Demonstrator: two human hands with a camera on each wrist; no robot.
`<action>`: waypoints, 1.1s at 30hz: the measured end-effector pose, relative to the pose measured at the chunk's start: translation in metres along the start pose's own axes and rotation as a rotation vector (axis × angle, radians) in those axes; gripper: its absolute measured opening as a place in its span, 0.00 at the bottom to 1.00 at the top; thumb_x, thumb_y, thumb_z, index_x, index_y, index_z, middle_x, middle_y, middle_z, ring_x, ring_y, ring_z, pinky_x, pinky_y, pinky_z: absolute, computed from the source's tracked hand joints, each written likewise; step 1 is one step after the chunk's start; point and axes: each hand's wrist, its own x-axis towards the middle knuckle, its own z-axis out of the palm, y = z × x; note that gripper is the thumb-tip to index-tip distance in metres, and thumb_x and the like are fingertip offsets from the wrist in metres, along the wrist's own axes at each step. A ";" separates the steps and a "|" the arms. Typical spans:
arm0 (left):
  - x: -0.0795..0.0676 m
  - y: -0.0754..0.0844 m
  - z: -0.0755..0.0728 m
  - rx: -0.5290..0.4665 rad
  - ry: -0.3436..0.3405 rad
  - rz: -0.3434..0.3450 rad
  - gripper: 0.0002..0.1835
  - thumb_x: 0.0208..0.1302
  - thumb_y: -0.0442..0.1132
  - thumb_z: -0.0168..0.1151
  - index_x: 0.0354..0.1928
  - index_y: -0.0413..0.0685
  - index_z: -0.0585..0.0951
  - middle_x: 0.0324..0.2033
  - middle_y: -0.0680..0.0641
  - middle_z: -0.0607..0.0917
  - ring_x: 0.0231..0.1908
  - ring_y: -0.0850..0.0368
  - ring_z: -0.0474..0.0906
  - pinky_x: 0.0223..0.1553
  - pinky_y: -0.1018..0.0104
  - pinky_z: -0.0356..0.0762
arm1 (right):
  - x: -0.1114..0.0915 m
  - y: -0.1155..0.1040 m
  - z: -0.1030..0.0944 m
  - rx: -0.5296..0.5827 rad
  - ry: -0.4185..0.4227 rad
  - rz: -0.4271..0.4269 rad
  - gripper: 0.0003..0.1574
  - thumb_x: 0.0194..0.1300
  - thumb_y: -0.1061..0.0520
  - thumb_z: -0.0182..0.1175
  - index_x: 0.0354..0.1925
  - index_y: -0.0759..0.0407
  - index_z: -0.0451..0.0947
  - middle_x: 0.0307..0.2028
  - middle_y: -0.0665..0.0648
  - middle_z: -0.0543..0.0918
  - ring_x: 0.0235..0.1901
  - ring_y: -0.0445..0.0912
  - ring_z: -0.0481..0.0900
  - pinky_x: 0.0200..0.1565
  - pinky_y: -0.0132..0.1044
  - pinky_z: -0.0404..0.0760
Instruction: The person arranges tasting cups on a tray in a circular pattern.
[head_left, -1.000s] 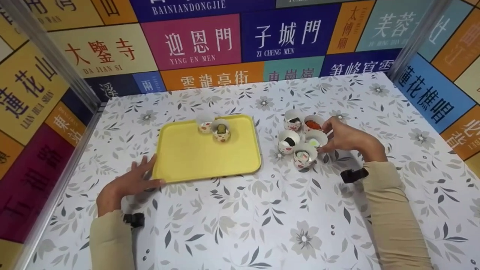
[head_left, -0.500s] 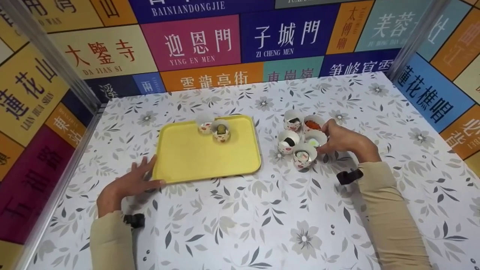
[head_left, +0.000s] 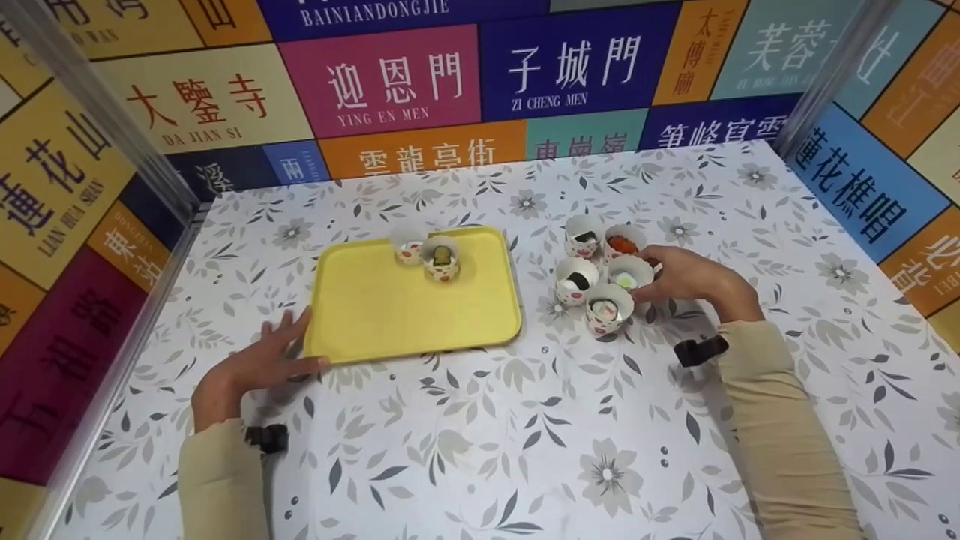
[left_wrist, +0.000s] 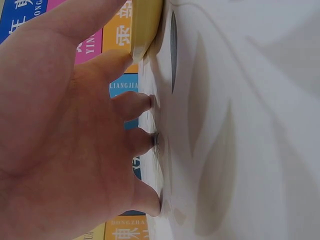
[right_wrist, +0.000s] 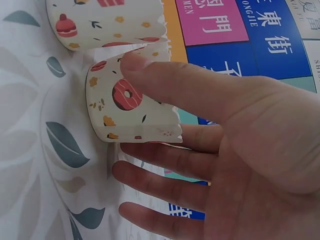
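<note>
Nearest, in front of the yellow tray (head_left: 405, 315), the floral cloth (head_left: 465, 450) spreads widely between the two beige sleeves (head_left: 221, 480). The left hand (head_left: 262, 360) is at the near left corner of the tray, fingers spread, holding nothing; its thumb and forefinger touch the tray's edges.

To the right of the tray, a strip of the cloth separates its right edge from five paper cups. Closest is the cup with pink filling (head_left: 608, 309). Just behind it, the right hand (head_left: 694, 281), on the side away from the tray, pinches the cup with green filling (head_left: 628, 274) between thumb and forefinger, the other fingers extended. I cannot tell if this cup's base touches the cloth. Toward the tray is the cup with black strip (head_left: 576, 283); farther stand the cup with orange filling (head_left: 622, 244) and the cup with dark filling (head_left: 582, 238).

On the tray, near its far edge, are the cup with dark green filling (head_left: 441, 261) and a pale cup (head_left: 409, 251). Behind the tray, past the cloth's far edge, rises a wall of coloured panels (head_left: 382, 79).
</note>
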 end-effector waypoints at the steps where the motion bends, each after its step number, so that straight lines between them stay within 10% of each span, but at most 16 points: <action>1: 0.000 0.000 0.000 -0.001 -0.001 -0.002 0.59 0.61 0.64 0.65 0.80 0.65 0.34 0.78 0.39 0.25 0.74 0.31 0.12 0.65 0.19 0.22 | 0.000 0.000 0.000 0.002 0.001 -0.003 0.40 0.61 0.48 0.69 0.63 0.66 0.67 0.59 0.70 0.76 0.49 0.57 0.79 0.49 0.50 0.78; 20: 0.000 -0.002 -0.002 -0.002 -0.009 -0.028 0.59 0.60 0.68 0.64 0.79 0.66 0.34 0.78 0.42 0.24 0.73 0.32 0.11 0.65 0.20 0.18 | -0.008 0.003 -0.014 0.021 0.066 -0.009 0.43 0.62 0.42 0.69 0.62 0.67 0.68 0.59 0.71 0.75 0.55 0.61 0.75 0.58 0.59 0.74; 33: 0.000 0.002 -0.001 -0.007 -0.005 -0.005 0.59 0.61 0.63 0.66 0.80 0.62 0.35 0.78 0.39 0.25 0.74 0.32 0.12 0.66 0.20 0.22 | -0.013 0.004 -0.020 0.162 0.155 -0.034 0.41 0.66 0.46 0.67 0.66 0.63 0.62 0.54 0.64 0.77 0.44 0.45 0.75 0.41 0.33 0.76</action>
